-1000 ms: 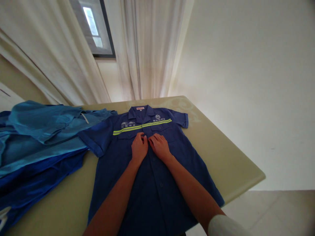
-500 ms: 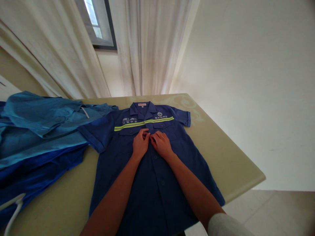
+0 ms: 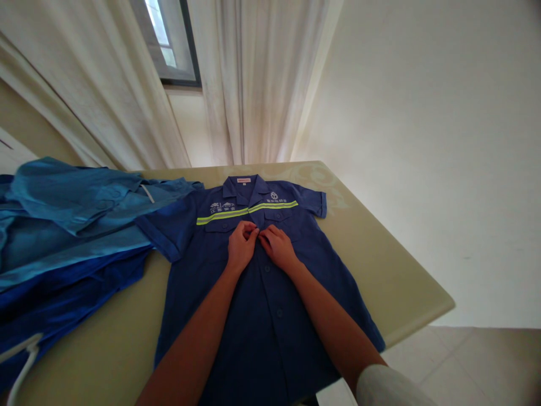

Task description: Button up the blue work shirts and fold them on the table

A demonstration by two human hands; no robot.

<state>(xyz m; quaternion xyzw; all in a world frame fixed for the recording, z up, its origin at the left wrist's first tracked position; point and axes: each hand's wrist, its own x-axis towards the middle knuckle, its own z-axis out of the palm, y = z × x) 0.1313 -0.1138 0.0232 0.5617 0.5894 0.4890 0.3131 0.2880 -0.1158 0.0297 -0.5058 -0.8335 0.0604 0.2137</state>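
Observation:
A dark blue short-sleeved work shirt [image 3: 236,338] lies spread face up, its collar pointing away from me. A yellow-green and grey reflective stripe crosses its chest, with white printing above. My left hand [image 3: 242,243] and my right hand [image 3: 278,246] meet at the front placket, just below the stripe. Both are closed, with fingertips pinching the placket's edge between them. Whatever button is under the fingers is hidden. Two buttons show farther down the front, one of them a dark button [image 3: 279,312].
The shirt lies on a yellowish-green table [image 3: 380,270] with a rounded right corner. Lighter blue garments [image 3: 84,203] and a bright blue garment [image 3: 84,287] are heaped at left. A white hanger [image 3: 25,352] reaches in at lower left. Curtains [image 3: 262,84] and a wall stand behind.
Both hands stay at the same place on the placket, with only slight finger movement. The left fingertips have come a little closer to the right ones.

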